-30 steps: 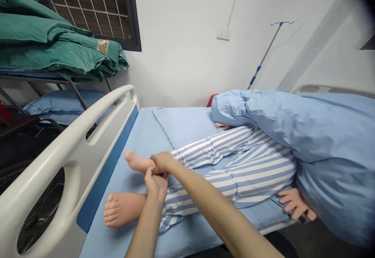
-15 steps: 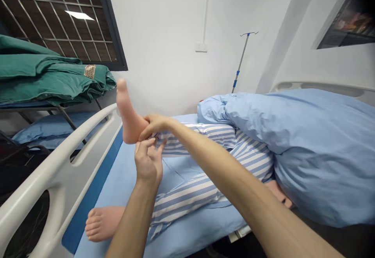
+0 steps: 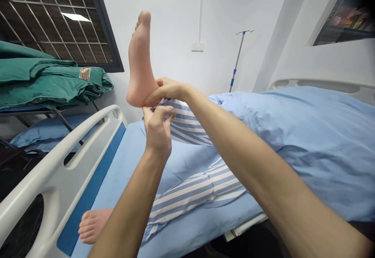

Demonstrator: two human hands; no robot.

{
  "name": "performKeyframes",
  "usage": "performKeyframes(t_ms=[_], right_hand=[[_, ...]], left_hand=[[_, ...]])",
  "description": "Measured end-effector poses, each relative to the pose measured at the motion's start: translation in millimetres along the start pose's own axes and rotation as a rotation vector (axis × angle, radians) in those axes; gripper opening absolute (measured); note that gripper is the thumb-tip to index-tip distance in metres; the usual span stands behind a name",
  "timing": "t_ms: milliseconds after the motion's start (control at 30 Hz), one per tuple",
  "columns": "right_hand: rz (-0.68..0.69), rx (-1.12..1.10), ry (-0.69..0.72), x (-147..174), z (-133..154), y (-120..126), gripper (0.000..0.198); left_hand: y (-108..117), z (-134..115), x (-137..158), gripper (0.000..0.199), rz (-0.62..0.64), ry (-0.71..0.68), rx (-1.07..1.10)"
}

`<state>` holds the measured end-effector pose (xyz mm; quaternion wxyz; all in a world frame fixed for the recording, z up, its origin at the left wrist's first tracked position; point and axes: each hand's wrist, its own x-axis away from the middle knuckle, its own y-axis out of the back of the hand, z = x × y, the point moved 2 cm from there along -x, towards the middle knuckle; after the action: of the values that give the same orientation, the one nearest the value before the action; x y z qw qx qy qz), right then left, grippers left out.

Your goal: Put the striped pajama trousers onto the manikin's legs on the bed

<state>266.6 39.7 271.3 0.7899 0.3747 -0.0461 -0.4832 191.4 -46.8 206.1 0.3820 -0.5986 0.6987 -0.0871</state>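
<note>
A raised, smooth, manikin-like foot [image 3: 140, 59] points its toes upward above the bed. My right hand [image 3: 168, 89] is wrapped round its ankle, thumb on the near side. Just below, my left hand [image 3: 158, 129] is curled against the underside of the heel and the cuff of the blue-and-white striped trouser leg [image 3: 190, 123]; part of its grip is hidden. The other striped leg [image 3: 196, 191] lies flat on the bed sheet [image 3: 187, 160], its foot [image 3: 93, 225] partly behind my left forearm.
A white bed end board [image 3: 88, 148] stands at the left. A blue quilt [image 3: 307, 133] is heaped over the body on the right. Green folded cloth [image 3: 52, 82] lies on a neighbouring bed under a barred window [image 3: 55, 20]. An IV pole [image 3: 238, 61] stands by the wall.
Both hands have moved up with the foot, lifting the leg higher off the bed. The foot has also shifted a little right, and the striped leg now slopes upward from the quilt.
</note>
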Motion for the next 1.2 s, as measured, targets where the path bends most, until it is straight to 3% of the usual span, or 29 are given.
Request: performKeyframes(t_ms=[133, 267, 500, 600, 733, 867, 967, 1067, 1200], right_hand=[[0.09, 0.028, -0.09, -27, -28, -53, 0.034], [0.214, 0.111, -0.18, -51, -64, -117, 0.04], [0.34, 0.529, -0.244, -50, -141, -241, 0.04], [0.403, 0.638, -0.257, -37, -176, -292, 0.043], [0.389, 0.71, -0.243, -22, -203, -328, 0.039], [0.347, 0.704, -0.196, -13, -205, -329, 0.04], [0.258, 0.694, -0.169, -4, -194, -322, 0.036], [0.051, 0.679, -0.132, 12, -173, -320, 0.036], [-0.066, 0.491, 0.022, 39, -137, -333, 0.035]], left_hand=[[50, 7, -1, 0.025, -0.079, 0.089, 0.051], [115, 24, 3, 0.024, -0.233, 0.207, 0.133], [234, 94, 45, 0.016, -0.507, 0.495, 0.12], [269, 119, 71, 0.012, -0.588, 0.654, 0.072], [280, 129, 89, 0.012, -0.546, 0.758, -0.044], [265, 122, 91, 0.025, -0.494, 0.727, -0.146], [253, 110, 97, 0.047, -0.477, 0.677, -0.272], [251, 94, 118, 0.066, -0.424, 0.627, -0.389], [281, 71, 169, 0.057, -0.523, 0.523, -0.444]])
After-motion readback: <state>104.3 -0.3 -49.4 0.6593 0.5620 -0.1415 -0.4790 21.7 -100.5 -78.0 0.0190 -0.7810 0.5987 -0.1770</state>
